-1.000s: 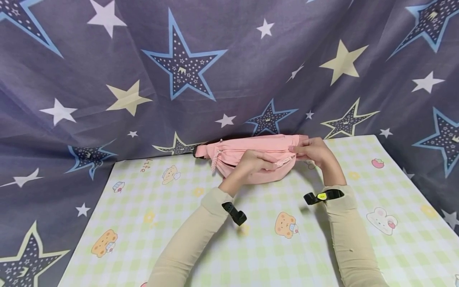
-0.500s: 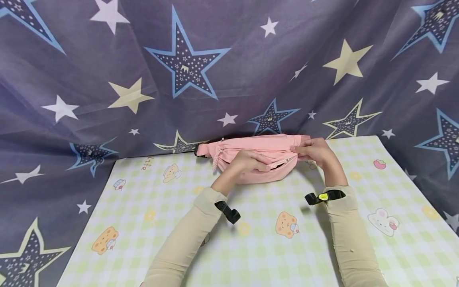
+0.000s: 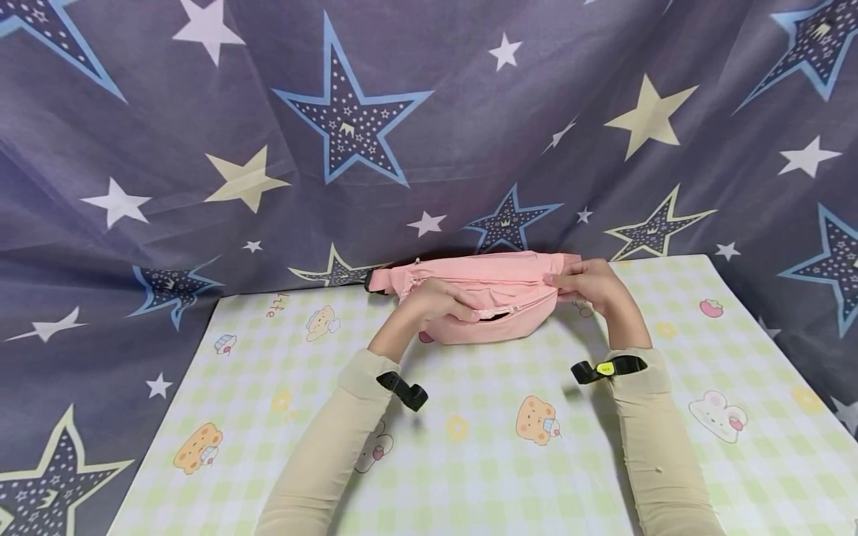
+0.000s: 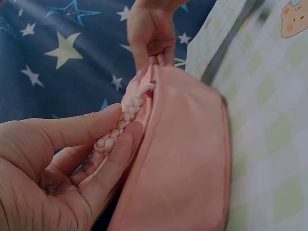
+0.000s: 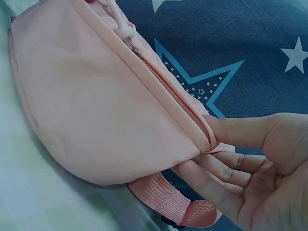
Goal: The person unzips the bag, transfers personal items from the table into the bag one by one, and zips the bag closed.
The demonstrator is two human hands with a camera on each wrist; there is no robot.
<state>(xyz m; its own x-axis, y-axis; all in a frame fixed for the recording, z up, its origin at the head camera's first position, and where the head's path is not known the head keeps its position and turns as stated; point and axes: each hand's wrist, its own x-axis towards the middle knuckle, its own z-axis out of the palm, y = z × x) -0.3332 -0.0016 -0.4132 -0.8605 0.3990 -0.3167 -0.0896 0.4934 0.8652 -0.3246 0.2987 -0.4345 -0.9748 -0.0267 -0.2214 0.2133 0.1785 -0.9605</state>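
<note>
A pink waist bag (image 3: 504,277) stands at the table's back edge. My left hand (image 3: 434,299) pinches a braided zip-pull cord (image 4: 126,118) between thumb and fingers, stretching it leftward from the metal slider (image 5: 132,46). Right of that slider the zip teeth (image 5: 175,96) run as one line. A dark gap shows beside the cord in the head view. Gripping the bag's right end is my right hand (image 3: 593,284), thumb on the near face and fingers beneath. In the right wrist view the pink strap (image 5: 166,197) hangs below it. The bag's back is hidden.
The table (image 3: 482,476) wears a green-checked cloth printed with cartoon animals. Close behind the bag hangs a dark curtain (image 3: 402,89) with stars. A black buckle (image 3: 369,281) sits at the bag's left end. Each cuff carries a black wrist mount (image 3: 404,391).
My left hand has moved left along the bag's front with the zip-pull cord, and the dark gap near its fingertips has shifted left too. The right hand keeps its place on the bag's end.
</note>
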